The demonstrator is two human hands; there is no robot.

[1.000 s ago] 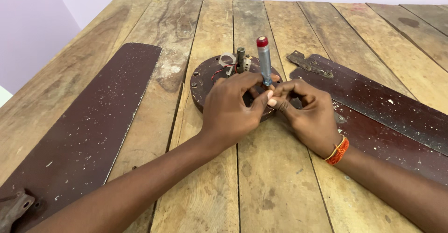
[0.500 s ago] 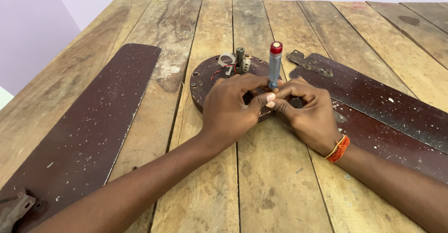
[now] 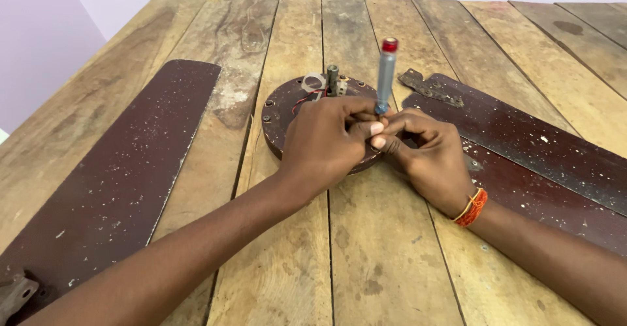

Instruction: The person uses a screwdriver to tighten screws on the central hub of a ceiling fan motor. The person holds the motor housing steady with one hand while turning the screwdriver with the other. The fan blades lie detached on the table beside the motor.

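No packages, labels, signs, screens.

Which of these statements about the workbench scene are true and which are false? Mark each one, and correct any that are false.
1. Both hands meet at the screwdriver, the left hand beside the right hand. True.
2. The screwdriver lies flat on the table. False: it stands nearly upright over the round plate.
3. A fan blade lies to the left of the plate. True.
4. The wristband is on the left wrist. False: it is on the right wrist.
5. The screwdriver's top end is green. False: it is red.
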